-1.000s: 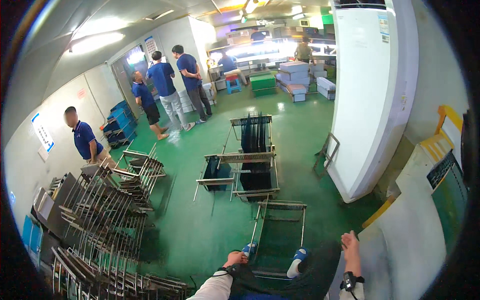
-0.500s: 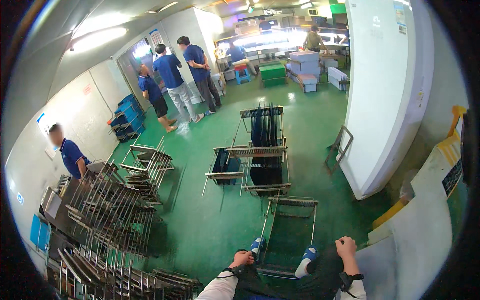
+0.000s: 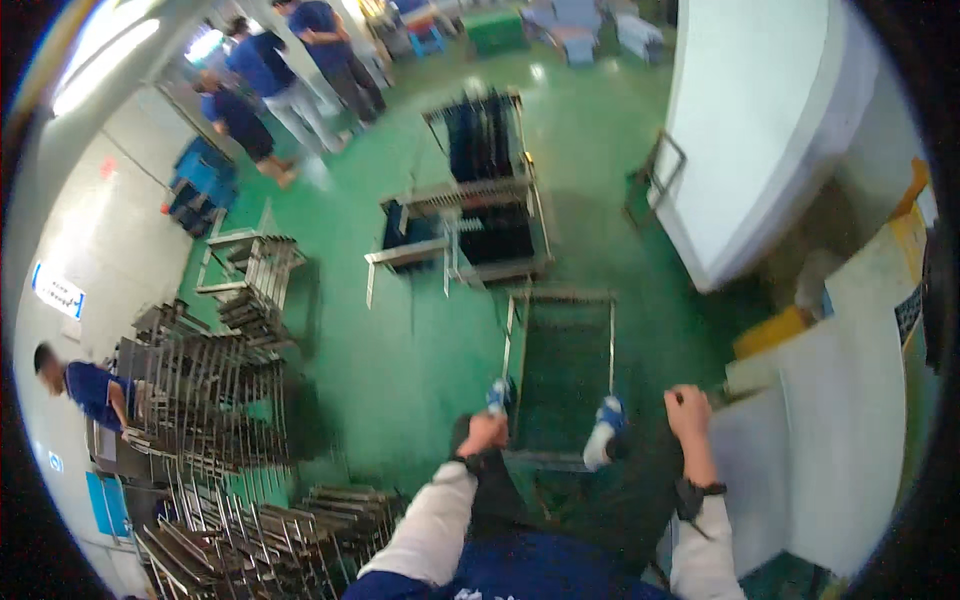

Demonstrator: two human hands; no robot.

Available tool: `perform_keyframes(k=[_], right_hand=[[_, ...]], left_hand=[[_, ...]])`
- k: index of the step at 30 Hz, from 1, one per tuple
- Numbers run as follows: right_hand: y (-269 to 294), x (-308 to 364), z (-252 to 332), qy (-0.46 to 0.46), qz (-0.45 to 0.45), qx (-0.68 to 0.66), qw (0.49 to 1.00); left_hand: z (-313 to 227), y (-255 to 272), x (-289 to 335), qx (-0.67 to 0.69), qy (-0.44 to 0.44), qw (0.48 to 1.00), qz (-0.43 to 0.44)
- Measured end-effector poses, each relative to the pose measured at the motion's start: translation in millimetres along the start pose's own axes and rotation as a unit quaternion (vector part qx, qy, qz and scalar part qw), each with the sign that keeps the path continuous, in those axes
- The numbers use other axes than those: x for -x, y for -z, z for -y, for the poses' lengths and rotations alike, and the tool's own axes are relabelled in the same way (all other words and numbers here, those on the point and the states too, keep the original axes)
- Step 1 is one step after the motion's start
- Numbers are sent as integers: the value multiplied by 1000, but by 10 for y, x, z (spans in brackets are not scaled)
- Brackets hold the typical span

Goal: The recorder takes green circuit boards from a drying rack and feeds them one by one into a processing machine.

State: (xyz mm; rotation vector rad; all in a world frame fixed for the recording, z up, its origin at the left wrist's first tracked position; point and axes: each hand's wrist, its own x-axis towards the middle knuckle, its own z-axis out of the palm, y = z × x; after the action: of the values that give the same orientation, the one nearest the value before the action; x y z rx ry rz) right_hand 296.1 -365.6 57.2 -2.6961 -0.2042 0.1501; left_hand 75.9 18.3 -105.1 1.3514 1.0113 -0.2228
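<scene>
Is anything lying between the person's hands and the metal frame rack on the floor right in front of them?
Nothing visible does. The left hand and right hand sit at either side of the frame rack; only the person's blue shoes flank its near end.

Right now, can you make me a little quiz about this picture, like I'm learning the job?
1. True or false: the floor is green.
2. What lies on the floor just in front of the person's feet? A) a metal frame B) a red ball C) a ladder
3. Fill in: the heap of stacked metal racks is on the person's ____ side.

Key
1. True.
2. A: the metal frame lies flat between the two blue-and-white shoes, with the left hand near its near corner and the right hand off to its right.
3. Left.
</scene>
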Motion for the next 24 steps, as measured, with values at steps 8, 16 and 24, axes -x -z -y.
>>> perform_keyframes(k=[8,16,24], right_hand=[[60,-9,91,-8,23,0,1000],[53,-80,123,-1,15,-7,1000],[-39,-155,76,16,-1,-38,999]], left_hand=[[55,-242,-263,-109,-52,992,-45],[-204,-348,-566,-247,-86,961,-89],[-81,-410,-1087,-322,-103,937,-90]])
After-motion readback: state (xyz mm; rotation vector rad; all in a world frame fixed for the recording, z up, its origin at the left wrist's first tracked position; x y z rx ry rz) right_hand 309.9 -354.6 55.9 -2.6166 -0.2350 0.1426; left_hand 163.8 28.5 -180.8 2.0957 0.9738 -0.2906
